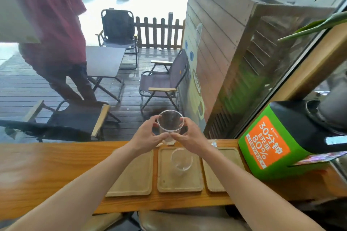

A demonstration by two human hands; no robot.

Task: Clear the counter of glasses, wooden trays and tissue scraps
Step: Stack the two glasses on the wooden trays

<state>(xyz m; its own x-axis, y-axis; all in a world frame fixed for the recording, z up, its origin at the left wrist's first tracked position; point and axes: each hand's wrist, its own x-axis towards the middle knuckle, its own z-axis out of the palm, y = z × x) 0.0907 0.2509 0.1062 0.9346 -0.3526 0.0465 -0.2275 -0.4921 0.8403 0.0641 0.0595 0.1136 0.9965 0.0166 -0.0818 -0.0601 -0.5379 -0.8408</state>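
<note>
Both hands, the left hand (148, 135) and the right hand (189, 136), clasp a clear glass (170, 124) between their fingers, holding it above the counter's (47, 163) far edge. Nearer, three wooden trays lie side by side: the left tray (135, 176), the middle tray (165, 180) carrying a second glass (181, 159), and the right tray (212, 180). A tissue scrap (214, 144) lies at the far edge.

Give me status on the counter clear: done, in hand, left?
Done: nothing visibly; no cleared items in view. In hand: the left hand and right hand together hold one clear glass raised above the counter. Left: a second glass on the middle tray, the left tray, the right tray, and a tissue scrap.
</note>
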